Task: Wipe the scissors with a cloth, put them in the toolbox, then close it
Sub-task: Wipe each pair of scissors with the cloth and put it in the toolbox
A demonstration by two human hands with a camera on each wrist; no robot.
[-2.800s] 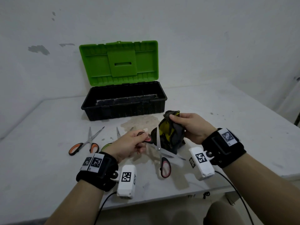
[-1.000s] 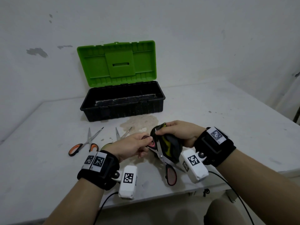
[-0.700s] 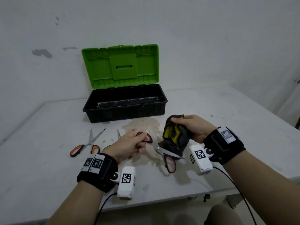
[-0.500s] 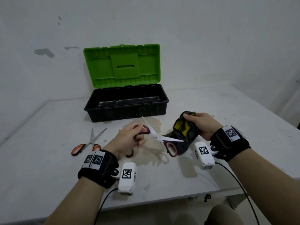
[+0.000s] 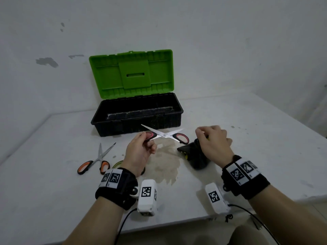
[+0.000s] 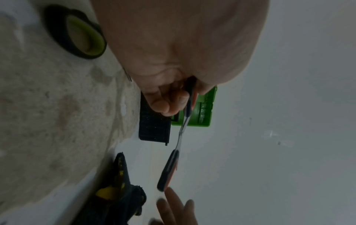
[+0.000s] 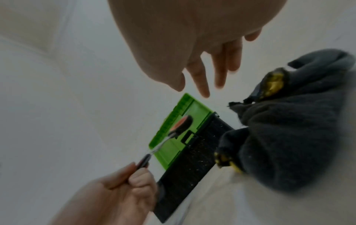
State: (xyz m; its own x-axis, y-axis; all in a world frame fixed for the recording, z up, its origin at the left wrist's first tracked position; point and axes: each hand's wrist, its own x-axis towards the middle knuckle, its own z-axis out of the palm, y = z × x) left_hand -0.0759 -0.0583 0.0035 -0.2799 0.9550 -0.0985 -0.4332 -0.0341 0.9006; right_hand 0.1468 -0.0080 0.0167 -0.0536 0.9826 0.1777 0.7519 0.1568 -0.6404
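Holding red-handled scissors over table, cloth set down

Table (image 5: 53, 200): 1, white, stained patch at centre front. All items rest on it except the held scissors.

Toolbox (image 5: 136, 119): 1, black base w/ green lid (image 5: 131, 74) standing upright, box open. Sits at back of table, near wall. Interior dark; contents cannot be made out.

Cloth (image 5: 196, 156): 1, dark grey w/ yellow patches, bunched in a heap on table, front-right of toolbox, just below right hand. Right wrist view shows it lying apart from the fingers.

Left hand (image 5: 139, 152): fingers curled, thumb and forefinger pinching one handle loop of red-handled scissors (image 5: 165, 135). Scissors raised off table, blades spread wide in an X, lying roughly level in front of toolbox's front wall. Free handle loop points toward right hand; left wrist view shows it close to the right fingertips, contact not certain.

Right hand (image 5: 214, 142): fingers extended, loosely spread, holding nothing. Hovers above cloth, beside the scissors' free handle.

Scissors count: 3 prs. Pr 1, red/black handles, in left hand. Pr 2, orange-handled scissors (image 5: 95, 161), lying on table front-left, blades part open. Pr 3, green-handled scissors (image 5: 117, 163), mostly hidden behind left wrist; only a handle loop shows, also seen in left wrist view.

Wrist cameras: 2, white housings, one per wrist, on black straps w/ printed markers.
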